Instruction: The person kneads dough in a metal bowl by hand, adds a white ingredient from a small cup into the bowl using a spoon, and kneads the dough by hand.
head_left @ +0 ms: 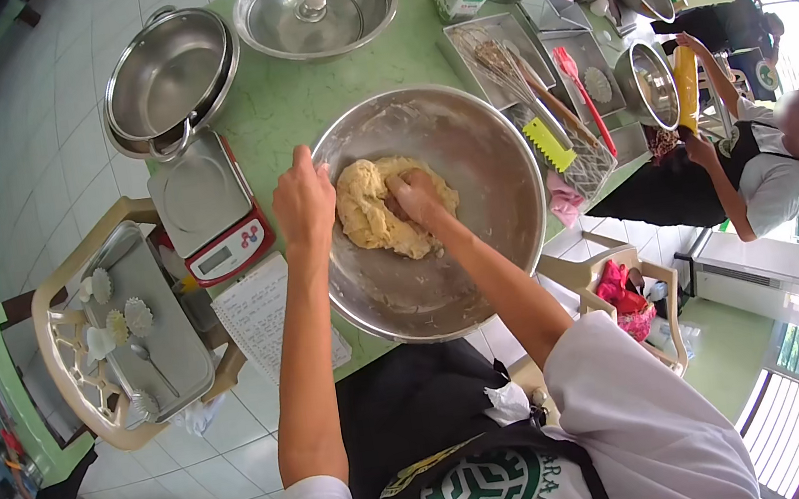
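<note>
The dough (367,215) lies directly under the right hand (421,201), nearer than the left, its long axis roughly sideways. Right fingers sink in; how closed, I cannot tell. Left fingers grip the rim of the bowl (489,197), whose bare floor opens rightward of the right fingers; the scale (199,197) sits left of the left.

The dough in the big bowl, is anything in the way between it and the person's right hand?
No, nothing visible is in the way. The right hand is already touching the dough, its fingers pushed in. The left hand holds the metal bowl by its left rim.
</note>
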Available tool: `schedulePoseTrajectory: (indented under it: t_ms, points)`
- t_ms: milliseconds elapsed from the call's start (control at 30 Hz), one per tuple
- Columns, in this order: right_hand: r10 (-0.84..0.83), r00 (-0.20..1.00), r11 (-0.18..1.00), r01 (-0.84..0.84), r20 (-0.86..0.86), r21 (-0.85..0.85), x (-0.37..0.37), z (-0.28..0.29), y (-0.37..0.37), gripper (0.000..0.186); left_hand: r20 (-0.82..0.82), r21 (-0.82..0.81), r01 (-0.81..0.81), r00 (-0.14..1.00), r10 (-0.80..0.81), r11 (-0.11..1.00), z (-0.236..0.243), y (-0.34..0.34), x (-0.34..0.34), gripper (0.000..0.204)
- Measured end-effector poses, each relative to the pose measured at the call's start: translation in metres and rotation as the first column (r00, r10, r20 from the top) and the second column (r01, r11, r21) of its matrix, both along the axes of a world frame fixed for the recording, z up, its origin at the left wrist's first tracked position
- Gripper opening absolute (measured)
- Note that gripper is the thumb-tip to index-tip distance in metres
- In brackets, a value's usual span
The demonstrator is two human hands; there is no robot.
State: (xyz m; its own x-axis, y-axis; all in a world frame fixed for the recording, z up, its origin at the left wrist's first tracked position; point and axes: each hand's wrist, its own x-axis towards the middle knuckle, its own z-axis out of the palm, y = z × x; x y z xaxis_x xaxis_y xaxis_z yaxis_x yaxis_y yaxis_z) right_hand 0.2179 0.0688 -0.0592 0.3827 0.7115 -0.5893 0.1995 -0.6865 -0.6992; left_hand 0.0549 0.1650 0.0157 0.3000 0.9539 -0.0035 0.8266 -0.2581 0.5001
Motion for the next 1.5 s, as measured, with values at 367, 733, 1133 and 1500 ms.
schedulePoseTrajectory:
  t_ms: [367, 733, 1133, 1500]
  points:
    - [0.619, 0.489, 0.551, -0.828, 0.615, 0.104, 0.017, 0.062, 0.075, 0.018, -0.019, -0.083, 0.043, 0.999, -0.044, 0.996, -0.003, 0.007, -0.002, 0.029]
    - [0.619, 0.532, 0.573, -0.809, 0.577, 0.131, 0.009, 0.066, -0.071, 0.017, 0.031, -0.065, 0.004, 1.0, -0.002, 0.998, -0.002, 0.005, -0.006, 0.031]
    - [0.479, 0.757, 0.857, -0.513, 0.445, -0.049, -0.033, 0.065, -0.017, 0.029, 0.027, 0.014, 0.028, 0.999, -0.029, 1.0, -0.006, -0.002, -0.007, 0.022]
    - [0.396, 0.752, 0.911, -0.394, 0.526, -0.122, -0.03, -0.001, -0.012, 0.042, -0.127, -0.087, -0.082, 0.989, 0.071, 0.993, 0.008, -0.005, 0.0, 0.02]
